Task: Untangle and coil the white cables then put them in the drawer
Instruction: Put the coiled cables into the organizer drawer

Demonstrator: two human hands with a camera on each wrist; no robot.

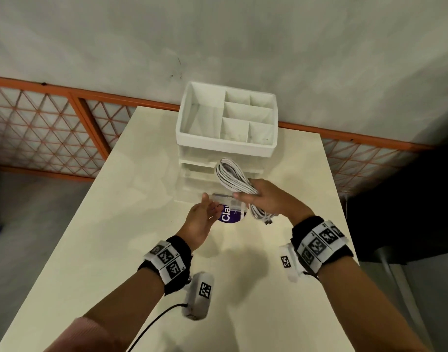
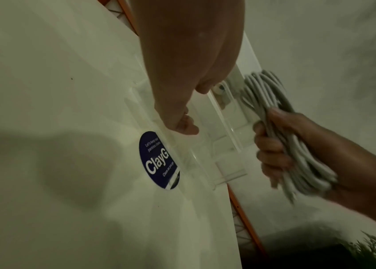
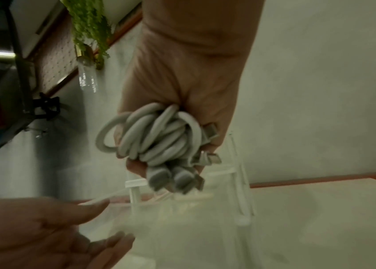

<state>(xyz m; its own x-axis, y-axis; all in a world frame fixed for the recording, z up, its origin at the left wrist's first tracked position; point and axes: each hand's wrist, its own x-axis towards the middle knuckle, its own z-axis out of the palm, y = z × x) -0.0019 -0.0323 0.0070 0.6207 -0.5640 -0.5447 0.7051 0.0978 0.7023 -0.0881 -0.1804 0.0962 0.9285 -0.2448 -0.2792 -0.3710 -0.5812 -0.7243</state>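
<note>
My right hand (image 1: 262,199) grips a coiled bundle of white cables (image 1: 230,176) just above the front of the drawer unit. Loops stick out toward the unit and the plug ends hang below my fist. The right wrist view shows the cables (image 3: 157,134) packed in my right hand (image 3: 194,72), plugs pointing down at the drawer (image 3: 182,209). The clear bottom drawer (image 1: 228,199) is pulled out over the table. My left hand (image 1: 205,214) holds its left front end, thumb above and fingers curled at the rim. In the left wrist view, my left hand's fingertips (image 2: 186,127) hook at the drawer (image 2: 205,145).
A white organizer (image 1: 225,144) with open top compartments sits on the clear drawers at the far end of the cream table (image 1: 116,237). A round purple sticker (image 1: 226,216) lies under the open drawer. An orange mesh railing (image 1: 40,128) runs behind the table.
</note>
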